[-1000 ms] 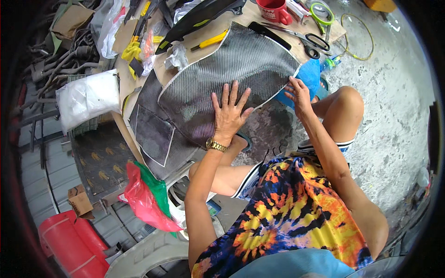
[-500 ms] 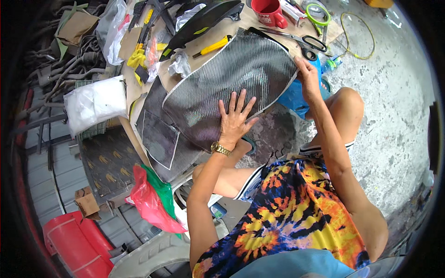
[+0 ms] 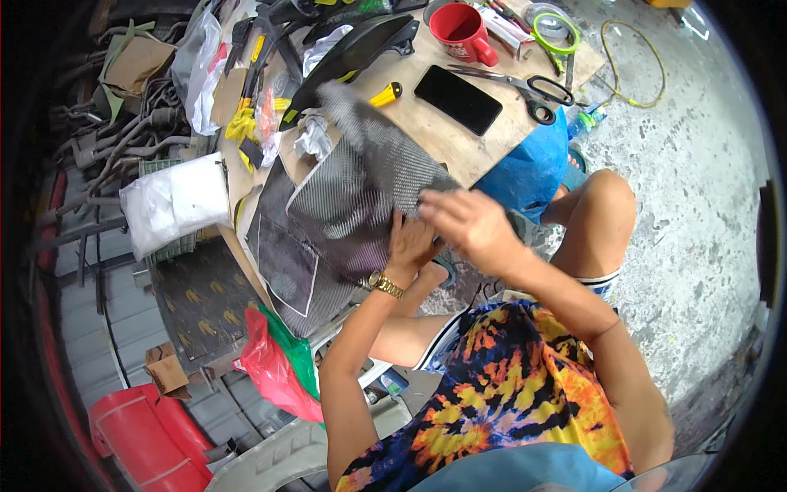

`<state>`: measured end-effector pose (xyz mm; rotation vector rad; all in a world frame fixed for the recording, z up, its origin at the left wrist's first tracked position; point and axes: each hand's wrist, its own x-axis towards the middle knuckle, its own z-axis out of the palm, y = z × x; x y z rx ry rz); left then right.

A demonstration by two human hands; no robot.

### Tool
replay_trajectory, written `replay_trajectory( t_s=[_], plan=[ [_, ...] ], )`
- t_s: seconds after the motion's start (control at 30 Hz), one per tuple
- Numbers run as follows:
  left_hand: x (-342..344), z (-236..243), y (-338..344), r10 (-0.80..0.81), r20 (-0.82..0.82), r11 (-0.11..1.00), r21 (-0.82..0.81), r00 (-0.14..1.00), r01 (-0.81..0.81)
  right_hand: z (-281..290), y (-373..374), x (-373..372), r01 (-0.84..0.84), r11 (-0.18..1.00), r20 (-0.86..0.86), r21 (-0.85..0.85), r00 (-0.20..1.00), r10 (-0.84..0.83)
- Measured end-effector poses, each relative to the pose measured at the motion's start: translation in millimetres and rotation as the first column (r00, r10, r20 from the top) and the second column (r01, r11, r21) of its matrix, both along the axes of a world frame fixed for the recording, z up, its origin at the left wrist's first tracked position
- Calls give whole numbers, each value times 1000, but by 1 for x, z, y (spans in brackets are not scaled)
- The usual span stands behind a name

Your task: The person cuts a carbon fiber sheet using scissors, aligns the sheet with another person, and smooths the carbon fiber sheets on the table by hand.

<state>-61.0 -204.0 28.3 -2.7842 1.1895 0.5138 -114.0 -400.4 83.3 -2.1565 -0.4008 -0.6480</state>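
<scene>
A grey-black carbon fibre cloth point(image 3: 344, 189) with a pale edge lies on the board, its right part lifted and folded back toward the left, blurred at the top. My right hand point(image 3: 467, 225), somewhat smeared by motion, is closed on the cloth's near right edge. Beside it, my left hand point(image 3: 410, 246) rests on the cloth, a finger stretched out and the others partly hidden by the fold and my right hand. A smaller dark cloth piece point(image 3: 283, 262) with a white border lies at the left.
A black phone point(image 3: 459, 98), scissors point(image 3: 525, 90), a red mug point(image 3: 461, 34) and a yellow-handled cutter point(image 3: 385, 94) are on the wooden board point(image 3: 500, 148). Behind the cloth lies a curved black part point(image 3: 352, 57). A white plastic packet point(image 3: 176, 201) sits at the left edge; a blue bag point(image 3: 529, 172) hangs at the right.
My right hand has swung left with the cloth's right edge, folding it over and uncovering the phone and board. My left hand stays on the cloth, now partly covered.
</scene>
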Motion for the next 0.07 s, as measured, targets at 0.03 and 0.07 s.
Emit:
replay_trajectory(
  t_s=[0.03, 0.07],
  plan=[
    [-1, -1, 7, 77, -237, 978, -172, 969, -120, 1, 8, -4, -20, 1000, -4, 6, 1000, 20],
    [0, -6, 10, 80, -237, 979, -164, 968, -121, 1, 14, -7, -41, 999, -8, 13, 999, 41]
  ],
)
